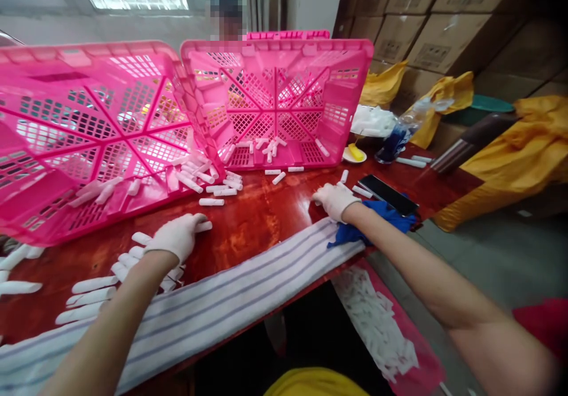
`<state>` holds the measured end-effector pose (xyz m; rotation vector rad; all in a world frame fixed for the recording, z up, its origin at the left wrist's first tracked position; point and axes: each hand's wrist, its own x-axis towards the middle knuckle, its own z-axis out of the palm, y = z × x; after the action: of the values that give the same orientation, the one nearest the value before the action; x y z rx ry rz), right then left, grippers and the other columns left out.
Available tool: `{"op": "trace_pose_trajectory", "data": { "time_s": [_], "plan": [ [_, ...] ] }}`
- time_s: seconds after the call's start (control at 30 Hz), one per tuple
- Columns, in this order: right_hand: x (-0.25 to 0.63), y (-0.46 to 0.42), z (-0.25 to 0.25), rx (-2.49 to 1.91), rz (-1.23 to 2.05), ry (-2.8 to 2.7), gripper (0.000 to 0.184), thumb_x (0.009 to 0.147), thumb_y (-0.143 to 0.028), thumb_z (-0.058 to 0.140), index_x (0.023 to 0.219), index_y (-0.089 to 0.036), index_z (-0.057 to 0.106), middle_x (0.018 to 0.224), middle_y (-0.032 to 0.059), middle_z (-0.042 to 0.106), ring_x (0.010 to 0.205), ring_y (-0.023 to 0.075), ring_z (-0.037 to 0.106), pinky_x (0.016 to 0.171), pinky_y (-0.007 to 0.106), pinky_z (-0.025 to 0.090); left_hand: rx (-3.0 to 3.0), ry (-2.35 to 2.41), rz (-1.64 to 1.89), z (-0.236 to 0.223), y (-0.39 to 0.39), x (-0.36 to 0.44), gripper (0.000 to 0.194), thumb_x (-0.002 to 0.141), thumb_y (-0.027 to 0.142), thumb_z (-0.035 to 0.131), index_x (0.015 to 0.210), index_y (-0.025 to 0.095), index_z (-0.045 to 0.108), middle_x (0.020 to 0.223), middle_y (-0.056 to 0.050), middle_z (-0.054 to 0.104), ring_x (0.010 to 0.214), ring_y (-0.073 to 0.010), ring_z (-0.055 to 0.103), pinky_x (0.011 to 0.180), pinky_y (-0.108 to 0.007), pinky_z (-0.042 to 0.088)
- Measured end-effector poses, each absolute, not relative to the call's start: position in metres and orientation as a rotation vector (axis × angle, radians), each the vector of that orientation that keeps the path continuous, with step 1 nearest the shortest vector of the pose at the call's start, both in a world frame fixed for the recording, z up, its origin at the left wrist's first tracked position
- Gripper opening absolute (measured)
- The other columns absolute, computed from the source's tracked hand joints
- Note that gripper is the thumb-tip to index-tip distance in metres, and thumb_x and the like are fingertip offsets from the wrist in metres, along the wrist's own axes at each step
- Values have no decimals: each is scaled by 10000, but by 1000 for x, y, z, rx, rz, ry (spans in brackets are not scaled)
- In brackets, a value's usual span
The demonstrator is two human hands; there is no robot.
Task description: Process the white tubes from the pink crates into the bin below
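Note:
My left hand (175, 237), in a white glove, is closed with thumb and fingers on a small white tube (204, 226) above the red-brown table. Under and beside that hand lie several more white tubes (128, 260) in a row, partly hidden by my wrist. My right hand (333, 200), also gloved, rests low over the table with its fingers curled down; whatever is in them is hidden. Close to it are a loose tube (344, 176), another tube (362, 192) and a blue cloth (377, 221) beneath the wrist.
Two pink baskets (275, 110) stand tipped on their sides, with tubes spilling out. A striped towel (248, 286) lines the table's front edge. On the right are a phone (388, 195), a bottle (394, 138) and yellow sacks (519, 153). Another person (225, 11) sits behind the baskets.

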<state>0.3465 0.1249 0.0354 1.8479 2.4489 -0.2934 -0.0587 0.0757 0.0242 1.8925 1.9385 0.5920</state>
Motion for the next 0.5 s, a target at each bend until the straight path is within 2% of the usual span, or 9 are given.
{"op": "trace_pose_trajectory", "data": {
  "time_s": [0.1, 0.17, 0.2, 0.23, 0.3, 0.33, 0.4, 0.5],
  "plan": [
    [327, 121, 21, 1916, -370, 2560, 215, 809, -187, 532, 1003, -172, 623, 953, 123, 626, 852, 206, 592, 769, 318, 428, 2011, 1919, 444, 23, 71, -34, 337, 766, 297, 535, 1088, 285, 632, 902, -63, 635, 747, -215, 594, 760, -342, 412],
    [309, 110, 14, 2070, -630, 2698, 232, 854, -238, 465, 1065, -192, 550, 922, 73, 620, 787, 158, 591, 725, 285, 442, 1873, 1807, 604, 27, 63, -12, 411, 776, 358, 546, 1178, 273, 548, 837, -37, 612, 718, -190, 593, 727, -318, 431],
    [298, 101, 11, 2187, -935, 2763, 219, 845, -273, 477, 1047, -196, 516, 883, 45, 612, 739, 138, 585, 685, 267, 446, 1705, 1680, 748, 30, 58, 0, 464, 755, 369, 582, 1199, 261, 501, 800, -18, 600, 705, -178, 595, 705, -302, 442],
    [287, 92, 10, 2288, -1374, 2776, 220, 815, -312, 518, 1000, -198, 485, 837, 18, 598, 681, 125, 574, 630, 253, 444, 1500, 1521, 893, 33, 52, 11, 510, 724, 364, 627, 1193, 248, 464, 775, 0, 590, 694, -165, 599, 686, -285, 452],
    [265, 72, 11, 2313, -2408, 2521, 309, 715, -372, 628, 884, -207, 429, 753, -19, 564, 573, 110, 542, 525, 237, 412, 1090, 1211, 1097, 39, 39, 34, 544, 657, 332, 713, 1110, 224, 431, 783, 11, 595, 692, -137, 610, 667, -250, 461],
    [255, 63, 13, 2233, -2796, 2320, 356, 673, -385, 668, 846, -210, 410, 729, -29, 556, 543, 104, 529, 497, 231, 396, 934, 1107, 1155, 41, 33, 45, 534, 634, 314, 743, 1054, 211, 429, 801, 6, 603, 699, -126, 616, 672, -237, 462],
    [240, 50, 19, 2131, -3245, 1984, 392, 633, -386, 708, 806, -208, 405, 696, -38, 554, 517, 96, 516, 483, 227, 386, 755, 1019, 1203, 42, 19, 65, 508, 614, 284, 775, 981, 187, 437, 801, 1, 612, 689, -106, 619, 679, -217, 458],
    [230, 43, 25, 2270, -3418, 1805, 400, 603, -366, 730, 791, -205, 416, 657, -46, 558, 497, 89, 500, 478, 226, 395, 691, 982, 1218, 37, 3, 89, 470, 665, 321, 750, 1002, 160, 465, 775, -3, 608, 669, -101, 614, 671, -218, 460]
  ]
}}
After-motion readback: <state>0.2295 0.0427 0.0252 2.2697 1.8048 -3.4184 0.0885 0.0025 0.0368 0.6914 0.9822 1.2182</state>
